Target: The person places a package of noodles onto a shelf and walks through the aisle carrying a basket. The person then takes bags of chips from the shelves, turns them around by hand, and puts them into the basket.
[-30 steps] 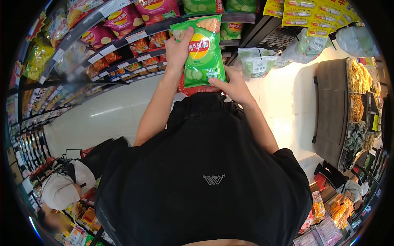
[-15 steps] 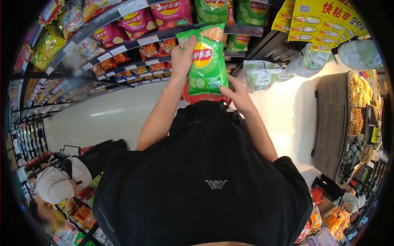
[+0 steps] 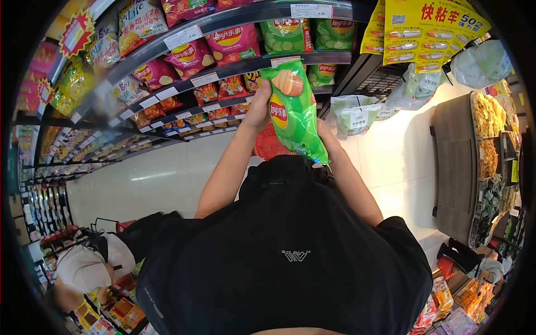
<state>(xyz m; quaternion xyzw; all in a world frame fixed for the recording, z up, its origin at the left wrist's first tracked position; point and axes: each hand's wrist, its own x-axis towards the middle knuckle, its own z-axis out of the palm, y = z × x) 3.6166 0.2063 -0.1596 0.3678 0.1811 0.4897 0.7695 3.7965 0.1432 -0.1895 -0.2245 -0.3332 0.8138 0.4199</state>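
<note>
A green bag of Lay's potato chips [image 3: 294,125] is held up in front of my body, turned at an angle so that its side shows. The fingers of my left hand [image 3: 259,110] are closed on its upper left edge. Lower down, my right hand [image 3: 330,144] grips the bag's right side, with its fingers partly hidden behind it. Below the bag, part of a red shopping basket [image 3: 269,143] shows near my waist.
Shelves ahead carry pink chip bags [image 3: 233,40], green chip bags [image 3: 286,37] and small snack packs [image 3: 231,86]. Yellow glue cards [image 3: 427,33] and bagged goods [image 3: 354,116] hang at right. A wooden display stand [image 3: 455,162] stands farther right. One person [image 3: 84,268] is behind left.
The chip bag has turned from facing me squarely to an angled position and come lower and slightly right. Both hands have moved with it and still hold it.
</note>
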